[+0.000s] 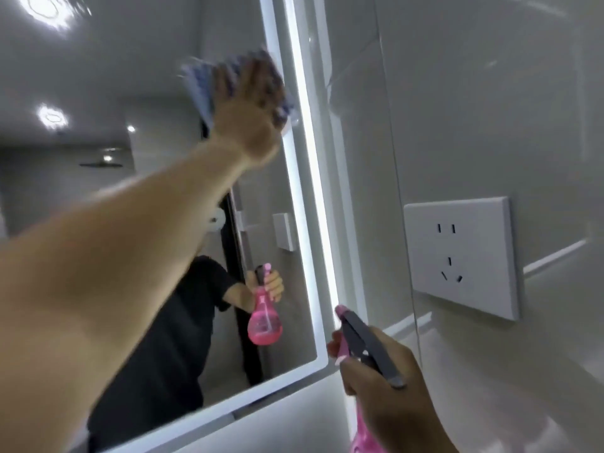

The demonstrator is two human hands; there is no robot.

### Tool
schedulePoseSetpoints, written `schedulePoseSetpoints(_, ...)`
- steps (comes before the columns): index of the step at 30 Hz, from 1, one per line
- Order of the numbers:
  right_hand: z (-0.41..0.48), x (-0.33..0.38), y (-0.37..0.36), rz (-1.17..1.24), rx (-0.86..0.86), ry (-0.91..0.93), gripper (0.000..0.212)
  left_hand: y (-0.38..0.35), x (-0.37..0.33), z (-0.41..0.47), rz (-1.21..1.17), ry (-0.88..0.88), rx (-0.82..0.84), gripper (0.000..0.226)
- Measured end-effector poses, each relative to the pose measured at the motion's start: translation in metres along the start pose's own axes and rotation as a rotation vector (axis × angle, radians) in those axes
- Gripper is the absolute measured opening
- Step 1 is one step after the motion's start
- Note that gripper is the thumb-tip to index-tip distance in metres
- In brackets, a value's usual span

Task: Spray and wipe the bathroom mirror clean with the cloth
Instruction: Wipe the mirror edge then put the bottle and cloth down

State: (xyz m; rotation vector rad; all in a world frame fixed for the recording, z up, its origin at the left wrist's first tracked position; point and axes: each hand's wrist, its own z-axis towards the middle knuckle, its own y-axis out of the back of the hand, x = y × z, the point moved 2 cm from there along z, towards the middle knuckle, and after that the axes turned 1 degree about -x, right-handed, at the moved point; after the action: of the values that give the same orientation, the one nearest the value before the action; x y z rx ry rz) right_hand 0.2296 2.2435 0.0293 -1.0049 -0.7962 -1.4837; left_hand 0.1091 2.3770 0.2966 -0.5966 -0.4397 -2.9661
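Left hand [251, 106] flat, pressing cloth [197, 88] on mirror [130, 60] | right hand [389, 400] grips spray bottle [364, 343]

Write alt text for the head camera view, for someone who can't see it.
A left hand presses a blue-purple cloth against the upper right of a light-edged bathroom mirror. The right hand grips a pink plastic spray bottle with a grey trigger, near a white wall socket.

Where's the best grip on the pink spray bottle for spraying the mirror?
Take the spray bottle by its narrow neck under the grey trigger head, from the rear, away from the mirror. The right hand grips there now; the pink nozzle points toward the glass.
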Motion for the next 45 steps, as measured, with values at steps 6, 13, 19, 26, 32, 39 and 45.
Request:
schedulePoseSetpoints(6,-0.007,-0.014,0.011,0.030,-0.036,0.074,0.019,-0.098,-0.124,-0.248,-0.247,-0.436,0.077,0.056)
schedulePoseSetpoints(13,-0.038,-0.035,0.018,-0.038,0.046,0.099,0.012,-0.089,-0.130,-0.357,-0.376,-0.703,0.202,0.043)
schedulePoseSetpoints(19,-0.078,-0.053,0.028,-0.537,0.068,0.089,0.007,-0.017,-0.140,-0.404,-0.959,0.369,0.892,0.025)
schedulePoseSetpoints(26,-0.120,-0.143,0.044,-0.718,0.142,-0.122,0.030,0.007,-0.160,-0.497,-1.628,1.534,1.214,0.018)
schedulePoseSetpoints(32,-0.136,-0.225,0.034,-0.470,-0.035,-0.284,0.047,-0.004,-0.170,-0.556,-1.531,2.041,1.123,0.022)
schedulePoseSetpoints(39,-0.100,-0.293,0.009,-0.365,-0.069,-0.336,0.059,-0.043,-0.185,-0.584,-1.328,2.172,1.028,0.015)
schedulePoseSetpoints(45,-0.089,-0.315,0.005,-0.387,-0.106,-0.302,0.058,-0.078,-0.209,-0.578,-1.196,2.251,1.147,0.010)
